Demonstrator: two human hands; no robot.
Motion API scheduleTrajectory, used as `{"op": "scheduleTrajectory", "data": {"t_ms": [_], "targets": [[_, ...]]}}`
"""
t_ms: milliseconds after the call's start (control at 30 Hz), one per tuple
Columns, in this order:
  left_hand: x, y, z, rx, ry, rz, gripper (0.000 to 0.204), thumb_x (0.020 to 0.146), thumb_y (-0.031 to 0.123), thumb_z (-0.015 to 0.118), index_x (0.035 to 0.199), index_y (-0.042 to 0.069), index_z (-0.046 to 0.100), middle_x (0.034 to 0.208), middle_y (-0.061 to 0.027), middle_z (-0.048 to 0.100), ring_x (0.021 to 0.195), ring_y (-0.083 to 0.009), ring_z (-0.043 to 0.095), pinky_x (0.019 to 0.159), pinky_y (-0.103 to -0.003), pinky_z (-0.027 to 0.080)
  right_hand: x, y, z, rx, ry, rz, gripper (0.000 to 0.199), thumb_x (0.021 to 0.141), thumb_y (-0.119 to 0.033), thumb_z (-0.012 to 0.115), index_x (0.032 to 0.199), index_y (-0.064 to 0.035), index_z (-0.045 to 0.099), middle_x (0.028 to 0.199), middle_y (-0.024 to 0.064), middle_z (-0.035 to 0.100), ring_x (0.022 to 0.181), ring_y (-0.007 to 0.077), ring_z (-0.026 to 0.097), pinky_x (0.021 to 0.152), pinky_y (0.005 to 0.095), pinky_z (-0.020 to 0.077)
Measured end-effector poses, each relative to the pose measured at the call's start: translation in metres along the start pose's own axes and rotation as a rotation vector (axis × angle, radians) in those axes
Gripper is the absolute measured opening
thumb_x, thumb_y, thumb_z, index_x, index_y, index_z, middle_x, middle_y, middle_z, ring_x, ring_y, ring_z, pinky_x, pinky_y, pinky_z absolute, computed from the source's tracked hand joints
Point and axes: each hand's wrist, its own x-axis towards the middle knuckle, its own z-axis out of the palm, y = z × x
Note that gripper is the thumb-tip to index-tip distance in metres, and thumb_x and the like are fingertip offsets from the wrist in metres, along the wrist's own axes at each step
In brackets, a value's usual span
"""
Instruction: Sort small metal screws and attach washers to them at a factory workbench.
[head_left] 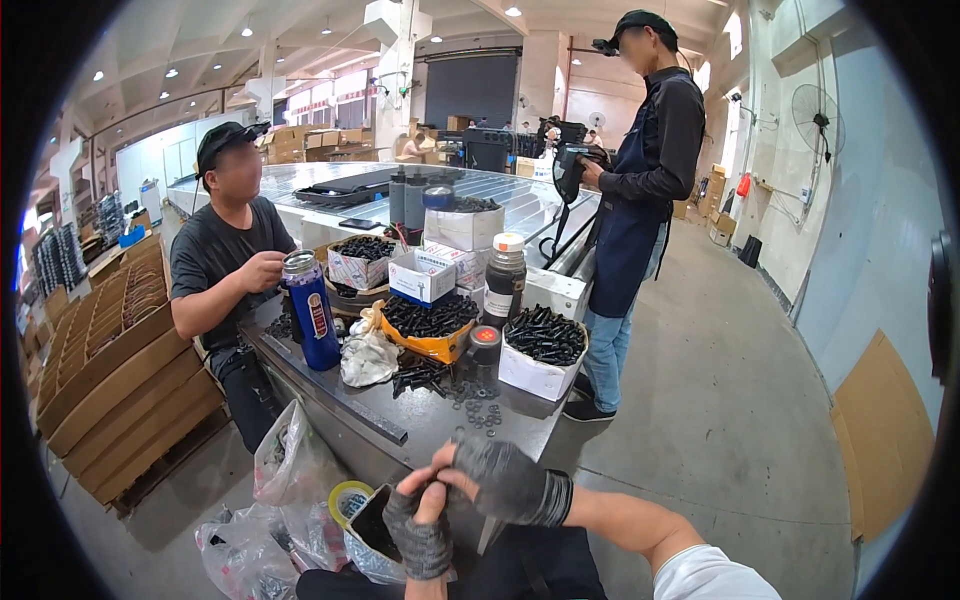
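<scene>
My left hand (420,532) and my right hand (508,482), both in grey fingerless gloves, meet over my lap at the table's near corner. The fingertips of each are pinched together and touch the other's; whatever is between them is too small or hidden to make out. Just beyond them, small dark rings (478,408) lie scattered on the metal tabletop (405,408). Loose black bolt-like parts (420,376) lie behind these. More such parts fill an orange-edged box (455,348) and a white box (542,375).
A blue bottle (313,325), a white rag (368,358), and a dark jar (503,280) stand or lie on the table. Plastic bags (285,470) and a tape roll (348,500) are at its left side. One person (225,240) sits left; another (650,160) stands right, holding a device.
</scene>
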Motion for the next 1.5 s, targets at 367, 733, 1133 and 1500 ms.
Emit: {"op": "scheduleTrajectory", "data": {"t_ms": [367, 733, 1133, 1500], "targets": [[-0.09, -0.018, -0.094, 0.581, 0.015, -0.306, 0.022, 0.09, 0.013, 0.065, 0.107, 0.003, 0.074, 0.09, -0.0074, 0.074, 0.076, -0.0096, 0.066, 0.072, -0.024, 0.052, -0.087, -0.013, 0.09, 0.138, -0.154, 0.251, 0.014, 0.088, -0.006, 0.067, 0.101, -0.0052, 0.068, 0.091, 0.0138, 0.066, 0.083, 0.0315, 0.065, 0.074, 0.0377, 0.0524], [-0.144, -0.05, -0.147, 0.524, 0.141, -0.491, 0.021, 0.091, 0.008, 0.071, 0.11, 0.0, 0.072, 0.097, -0.0062, 0.072, 0.086, -0.0112, 0.065, 0.079, -0.026, 0.052, -0.158, 0.026, 0.15, 0.603, -0.312, 0.783, 0.019, 0.09, -0.013, 0.069, 0.103, 0.0, 0.069, 0.092, 0.0107, 0.07, 0.085, 0.0184, 0.067, 0.079, 0.0298, 0.0527], [-0.12, -0.043, -0.162, 0.591, 0.137, -0.543, 0.026, 0.091, 0.011, 0.072, 0.114, -0.001, 0.07, 0.098, -0.0052, 0.072, 0.088, -0.0099, 0.064, 0.079, -0.025, 0.052, -0.147, 0.043, 0.169, 0.359, -0.307, 0.578, 0.021, 0.088, -0.018, 0.069, 0.102, -0.0029, 0.07, 0.092, 0.0153, 0.07, 0.087, 0.0302, 0.068, 0.077, 0.0372, 0.0532], [-0.104, -0.029, -0.179, 0.715, -0.086, -0.608, 0.026, 0.093, 0.012, 0.069, 0.113, -0.003, 0.069, 0.09, -0.0058, 0.072, 0.078, -0.01, 0.065, 0.074, -0.025, 0.052, -0.158, 0.042, 0.182, 0.087, -0.645, 0.563, 0.023, 0.094, -0.027, 0.059, 0.101, -0.006, 0.067, 0.086, 0.0188, 0.068, 0.081, 0.0377, 0.067, 0.071, 0.0468, 0.0525]]}}
